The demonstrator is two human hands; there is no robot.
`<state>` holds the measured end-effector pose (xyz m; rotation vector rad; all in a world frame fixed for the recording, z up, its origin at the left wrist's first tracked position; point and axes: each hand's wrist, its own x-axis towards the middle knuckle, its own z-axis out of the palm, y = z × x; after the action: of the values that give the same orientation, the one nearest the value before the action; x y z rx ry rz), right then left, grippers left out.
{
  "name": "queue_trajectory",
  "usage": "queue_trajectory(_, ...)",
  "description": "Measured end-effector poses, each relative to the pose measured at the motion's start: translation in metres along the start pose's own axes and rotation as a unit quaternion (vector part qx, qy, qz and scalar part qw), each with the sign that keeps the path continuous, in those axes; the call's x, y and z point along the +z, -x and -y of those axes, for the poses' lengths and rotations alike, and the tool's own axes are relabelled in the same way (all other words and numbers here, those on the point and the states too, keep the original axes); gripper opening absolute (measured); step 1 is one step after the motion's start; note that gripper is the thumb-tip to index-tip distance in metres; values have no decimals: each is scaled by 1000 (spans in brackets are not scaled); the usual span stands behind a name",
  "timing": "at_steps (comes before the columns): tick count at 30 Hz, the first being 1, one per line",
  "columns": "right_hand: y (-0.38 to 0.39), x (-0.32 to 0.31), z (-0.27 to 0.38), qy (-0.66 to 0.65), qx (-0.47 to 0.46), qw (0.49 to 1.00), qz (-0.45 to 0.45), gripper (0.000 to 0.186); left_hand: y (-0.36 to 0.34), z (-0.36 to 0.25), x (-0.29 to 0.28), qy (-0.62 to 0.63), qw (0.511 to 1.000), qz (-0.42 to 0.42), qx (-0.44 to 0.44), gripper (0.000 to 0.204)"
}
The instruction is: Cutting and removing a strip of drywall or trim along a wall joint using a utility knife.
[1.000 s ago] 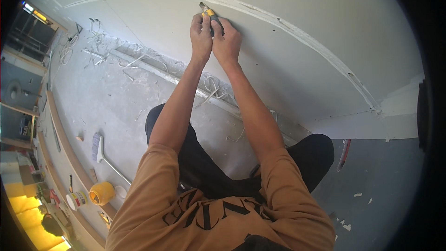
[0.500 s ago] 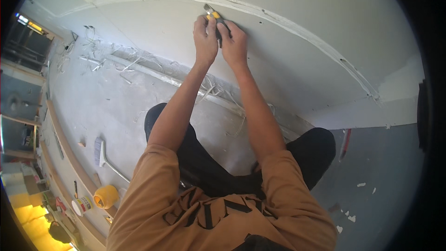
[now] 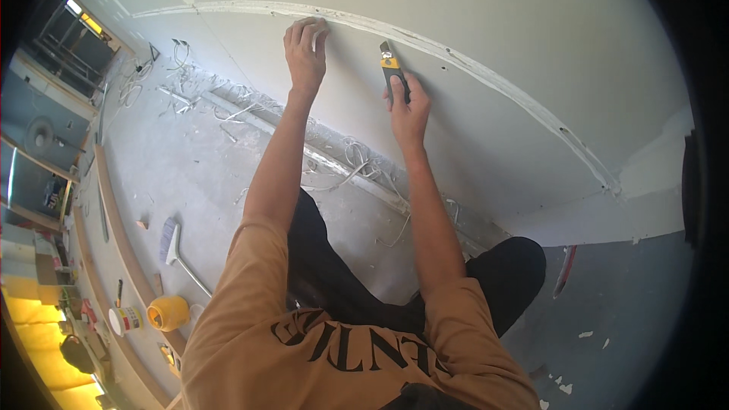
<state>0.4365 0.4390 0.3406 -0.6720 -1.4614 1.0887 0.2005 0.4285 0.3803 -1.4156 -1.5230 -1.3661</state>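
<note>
My right hand (image 3: pixel 410 106) grips a black-and-yellow utility knife (image 3: pixel 392 76), its metal blade end pointing up toward the wall seam. The blade is apart from the seam. Up and to the left, my left hand (image 3: pixel 305 57) is raised to the pale wall board (image 3: pixel 486 121), just under the white plastered seam (image 3: pixel 410 36). Its fingers are bent and somewhat apart, with the tips by the wall. I make out nothing held in it. Small dark screw holes dot the board along the seam.
Along the wall's foot lie a white-spattered pipe (image 3: pixel 326 158) and loose cables (image 3: pixel 357 163). To the left are a brush with a white handle (image 3: pixel 173 243), a yellow jar (image 3: pixel 168 313), a white tub (image 3: pixel 125 321) and long wooden strips (image 3: pixel 121 247). White flakes (image 3: pixel 566 389) lie on the dark floor at right.
My hands have separated. The left has let go of the knife and moved left to the wall by the seam; the right has drawn the knife down and rightward. The view has shifted slightly.
</note>
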Motion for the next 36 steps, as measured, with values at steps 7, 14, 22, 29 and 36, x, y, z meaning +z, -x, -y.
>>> queue_trajectory(7, 1, 2, -7, 8, -17, 1000, 13, 25, 11, 5, -1, 51, 996, 60, 31, 11)
queue_trajectory(14, -3, 23, -15, 13, -29, 999, -42, 24, 88, 31, -33, -3, 788, 610, -83, 19)
queue_trajectory(22, -40, 78, -3, 98, -30, 994, 29, 29, 29, -27, -25, 377, 839, 188, -346, 44)
queue_trajectory(29, -41, 92, -15, 105, -55, 993, -7, 30, 31, -25, -9, 417, 818, 145, -368, 31)
queue_trajectory(36, -34, 99, -25, 125, -95, 986, -61, 29, 32, -22, 0, 419, 839, 116, -326, 20)
